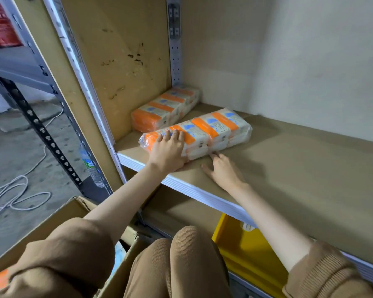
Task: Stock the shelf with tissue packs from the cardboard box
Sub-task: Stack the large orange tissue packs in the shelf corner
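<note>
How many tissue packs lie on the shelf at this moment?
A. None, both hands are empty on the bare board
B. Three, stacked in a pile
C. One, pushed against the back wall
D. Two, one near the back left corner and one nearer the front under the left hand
D: one tissue pack lies by the back left corner, and a second pack lies nearer the front with the left hand on its end, on the shelf.

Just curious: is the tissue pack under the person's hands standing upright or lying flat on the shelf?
Lying flat: the front tissue pack rests lengthwise on the shelf.
</note>
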Demonstrator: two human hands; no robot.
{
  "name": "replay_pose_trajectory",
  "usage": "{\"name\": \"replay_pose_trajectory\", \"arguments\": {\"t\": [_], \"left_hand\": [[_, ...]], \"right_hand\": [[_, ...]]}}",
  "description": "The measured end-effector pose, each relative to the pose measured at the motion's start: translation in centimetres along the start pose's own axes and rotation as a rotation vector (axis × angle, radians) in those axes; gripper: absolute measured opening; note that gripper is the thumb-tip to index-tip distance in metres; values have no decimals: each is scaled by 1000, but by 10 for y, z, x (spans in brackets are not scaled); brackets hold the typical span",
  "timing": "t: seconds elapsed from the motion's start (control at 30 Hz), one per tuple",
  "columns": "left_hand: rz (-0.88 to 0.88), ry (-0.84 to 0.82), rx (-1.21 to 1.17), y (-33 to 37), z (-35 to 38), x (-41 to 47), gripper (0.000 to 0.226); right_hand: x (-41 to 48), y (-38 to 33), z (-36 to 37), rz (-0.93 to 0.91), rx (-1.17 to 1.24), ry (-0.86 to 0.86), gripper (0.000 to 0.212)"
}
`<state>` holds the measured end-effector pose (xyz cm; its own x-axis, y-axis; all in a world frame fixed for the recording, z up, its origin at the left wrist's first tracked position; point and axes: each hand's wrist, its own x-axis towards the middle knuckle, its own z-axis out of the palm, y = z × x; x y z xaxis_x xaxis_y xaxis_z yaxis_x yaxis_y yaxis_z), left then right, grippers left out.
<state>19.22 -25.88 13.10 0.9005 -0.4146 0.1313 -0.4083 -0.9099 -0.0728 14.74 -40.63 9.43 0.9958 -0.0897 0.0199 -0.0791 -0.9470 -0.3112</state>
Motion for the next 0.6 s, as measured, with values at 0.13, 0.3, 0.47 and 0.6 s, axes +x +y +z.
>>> {"name": "replay_pose_trajectory", "arguments": {"t": [0.13,0.3,0.47,0.6], "left_hand": [[-33,81,-6,4,-8,13,60],[-61,167,26,3,-33,36,46],[-114,288,-12,-12,-69,59,47],[-235,359,-46,-34,-89,82,45]], "right_hand": [[9,-3,2,12,-18,-17,53],[26,-10,6,28,31,-51,51],[52,-23,7,41,89,-61,51],[71,-30,10,15,55,-53,50]]}}
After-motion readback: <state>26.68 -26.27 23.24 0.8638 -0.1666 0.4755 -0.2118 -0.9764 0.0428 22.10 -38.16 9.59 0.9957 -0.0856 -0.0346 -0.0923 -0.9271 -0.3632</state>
